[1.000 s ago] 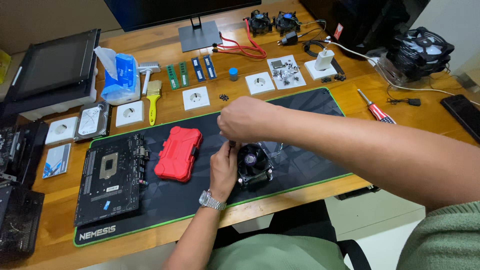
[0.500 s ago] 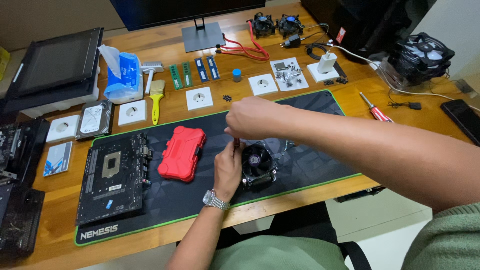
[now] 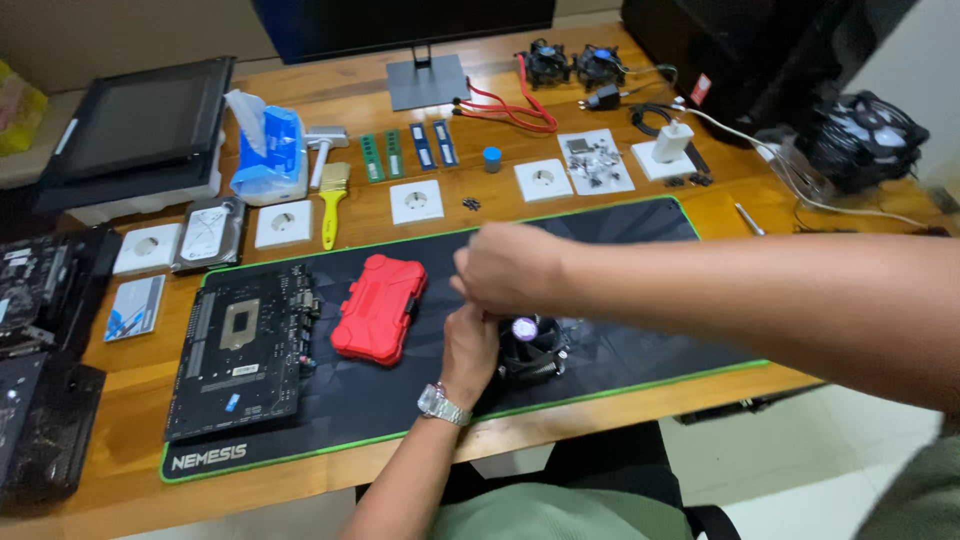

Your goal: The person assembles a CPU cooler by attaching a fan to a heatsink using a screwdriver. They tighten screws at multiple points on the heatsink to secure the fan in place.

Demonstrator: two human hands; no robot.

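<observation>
Left hand (image 3: 470, 345) grips black cooler fan (image 3: 533, 345) on mat (image 3: 620, 340); right hand (image 3: 510, 268) above it, fingers pinched, contents unclear. Risk: fan slips sideways, nudging red case (image 3: 380, 308).

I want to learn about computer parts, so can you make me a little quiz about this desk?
1. What does the left hand rest against on the black mat?
2. True or false: the red case lies between the motherboard and the cooler fan.
3. Which tool lies by the blue wipes pack? A) a yellow brush B) a hammer C) scissors

Key:
1. The cooler fan; the right hand hovers just above it.
2. True.
3. A, the yellow brush.
</observation>
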